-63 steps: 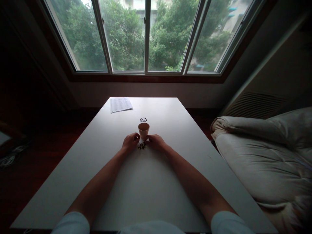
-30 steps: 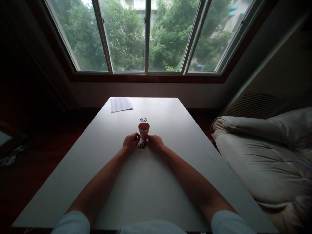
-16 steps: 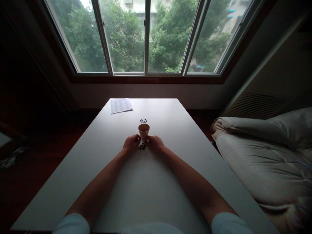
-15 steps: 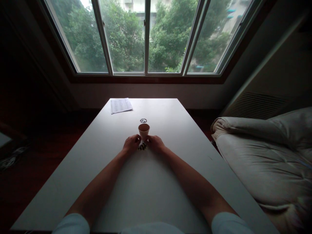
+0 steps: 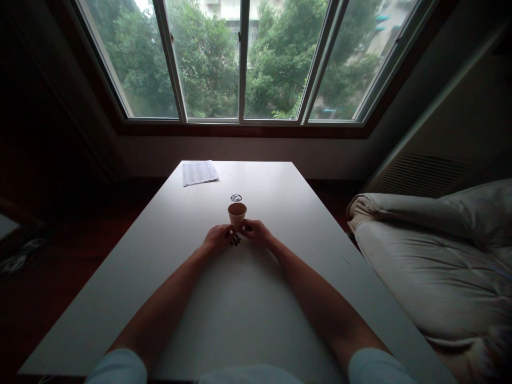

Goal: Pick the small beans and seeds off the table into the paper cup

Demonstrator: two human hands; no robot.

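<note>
Cup (image 5: 237, 213), one: brown, upright, mouth up, on the white desk (image 5: 248, 320), about midway between left and right edges. Small dark pieces (image 5: 235, 241), several, loose on the near-edge side of the cup; too small and partly covered to count. Hands, two. Left hand (image 5: 220, 234): fingertips at pile and cup base, grip bunched; can't tell if it pinches a piece. Right hand (image 5: 256, 230): fingertips at the cup's lower right side, fingers curled; can't tell if grip is pinching anything. Round black-and-white disc (image 5: 236, 198), one, flat, just beyond the cup toward far edge. Papers (image 5: 200, 173), at least two sheets, overlapping near far left corner.

Room: dim. Window (image 5: 240, 64), four panes, past far edge, trees outside. Pale padded cushion (image 5: 436, 256) along right edge. Slatted vent (image 5: 424, 173) behind it. Dark red floor (image 5: 92, 234), cables (image 5: 18, 261) off left edge.
</note>
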